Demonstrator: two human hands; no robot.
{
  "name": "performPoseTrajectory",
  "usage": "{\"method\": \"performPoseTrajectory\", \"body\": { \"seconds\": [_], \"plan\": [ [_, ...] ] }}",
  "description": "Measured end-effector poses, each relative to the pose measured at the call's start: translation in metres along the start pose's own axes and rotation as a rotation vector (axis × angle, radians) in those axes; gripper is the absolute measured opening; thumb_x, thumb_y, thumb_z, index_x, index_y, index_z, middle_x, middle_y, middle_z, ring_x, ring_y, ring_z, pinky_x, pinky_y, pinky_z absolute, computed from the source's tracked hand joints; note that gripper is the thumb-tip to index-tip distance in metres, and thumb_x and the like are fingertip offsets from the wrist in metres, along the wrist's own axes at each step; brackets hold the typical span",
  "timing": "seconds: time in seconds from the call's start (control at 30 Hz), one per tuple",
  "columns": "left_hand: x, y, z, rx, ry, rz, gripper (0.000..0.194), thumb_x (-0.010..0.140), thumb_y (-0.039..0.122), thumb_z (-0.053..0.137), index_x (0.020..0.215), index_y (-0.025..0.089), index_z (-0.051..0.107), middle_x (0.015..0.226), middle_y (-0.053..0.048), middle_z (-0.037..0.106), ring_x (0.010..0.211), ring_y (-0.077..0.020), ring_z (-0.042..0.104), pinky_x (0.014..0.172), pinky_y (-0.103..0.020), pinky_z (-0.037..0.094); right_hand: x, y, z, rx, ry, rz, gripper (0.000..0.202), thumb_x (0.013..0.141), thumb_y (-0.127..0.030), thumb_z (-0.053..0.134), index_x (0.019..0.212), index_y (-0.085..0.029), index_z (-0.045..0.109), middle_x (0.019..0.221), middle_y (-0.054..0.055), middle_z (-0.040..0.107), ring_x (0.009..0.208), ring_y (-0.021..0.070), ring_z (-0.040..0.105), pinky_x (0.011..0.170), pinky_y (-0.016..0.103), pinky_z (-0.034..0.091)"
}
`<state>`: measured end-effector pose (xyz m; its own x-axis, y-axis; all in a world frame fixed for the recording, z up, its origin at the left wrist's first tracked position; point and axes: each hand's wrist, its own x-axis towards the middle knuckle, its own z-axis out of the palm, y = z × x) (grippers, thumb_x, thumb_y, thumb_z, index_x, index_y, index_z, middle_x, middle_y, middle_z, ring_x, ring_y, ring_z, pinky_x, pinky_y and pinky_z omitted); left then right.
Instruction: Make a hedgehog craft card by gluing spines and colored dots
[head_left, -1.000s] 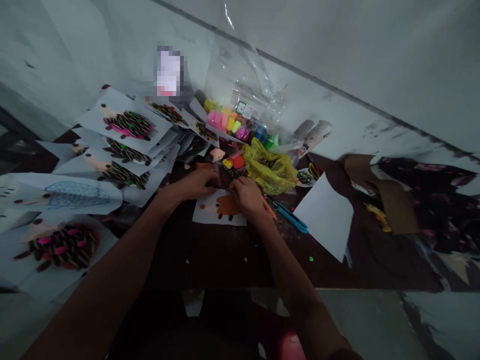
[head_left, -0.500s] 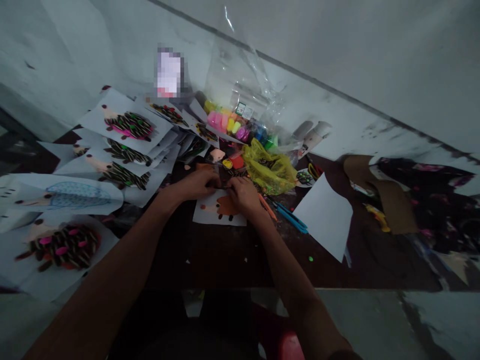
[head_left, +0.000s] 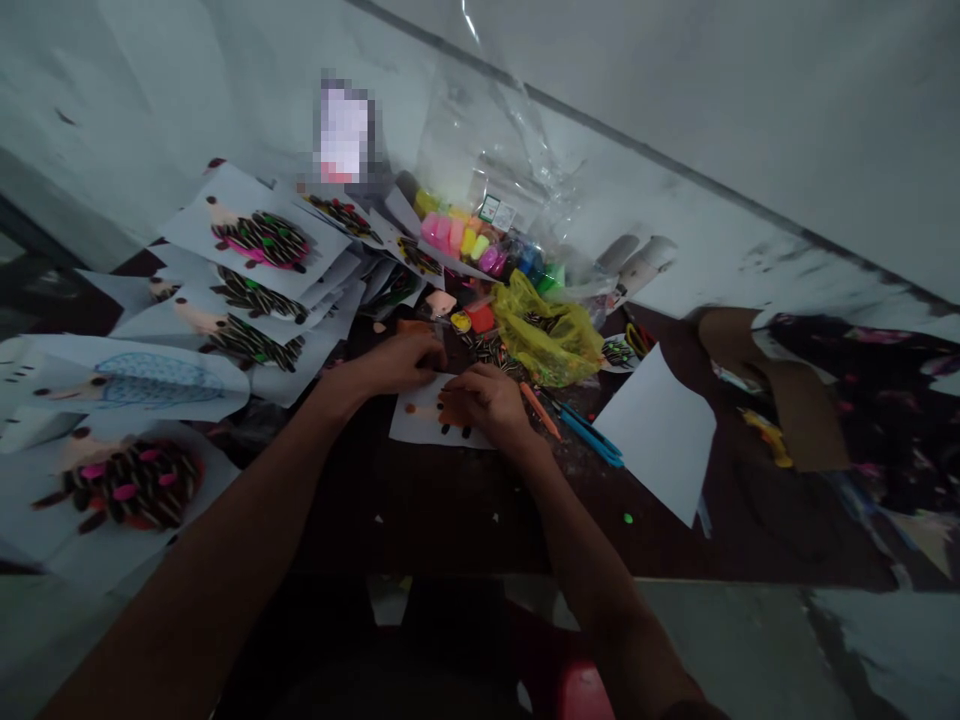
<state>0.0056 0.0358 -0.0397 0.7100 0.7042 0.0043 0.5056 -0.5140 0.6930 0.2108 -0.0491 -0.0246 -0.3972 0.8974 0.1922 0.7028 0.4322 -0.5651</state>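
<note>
A dark table [head_left: 450,530] carries a yellow bag [head_left: 564,352], a hedgehog picture [head_left: 427,422] to its near left and white paper [head_left: 660,430] to its right.

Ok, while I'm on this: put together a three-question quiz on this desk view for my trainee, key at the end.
1. Multiple choice: what colour is the crumpled bag in front of the clear bag?
A) Red
B) Yellow
C) Blue

2. True or false: the right hand hides part of the orange figure on the small sheet.

3. Short answer: what lies between the orange tool and the large plain white sheet?

Key: 1. B. 2. True. 3. The blue tool.
</note>
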Motion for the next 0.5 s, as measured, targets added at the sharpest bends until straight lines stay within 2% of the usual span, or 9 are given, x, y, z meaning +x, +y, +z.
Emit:
{"method": "performPoseTrajectory", "body": {
  "seconds": [0.5],
  "plan": [
    [-0.0004,-0.0005,0.0015,0.0,0.001,0.006,0.019,0.08,0.021,0.058,0.094,0.018,0.069,0.093,-0.007,0.071,0.083,-0.0213,0.063,0.072,-0.031,0.046,0.0037,0.0005,0.0046,-0.147,-0.054,-0.002,0.018,0.098,-0.024,0.062,0.095,-0.022,0.08,0.087,0.005,0.065,0.085,0.0184,0.059,0.078,0.029,0.043]
  ]
}}
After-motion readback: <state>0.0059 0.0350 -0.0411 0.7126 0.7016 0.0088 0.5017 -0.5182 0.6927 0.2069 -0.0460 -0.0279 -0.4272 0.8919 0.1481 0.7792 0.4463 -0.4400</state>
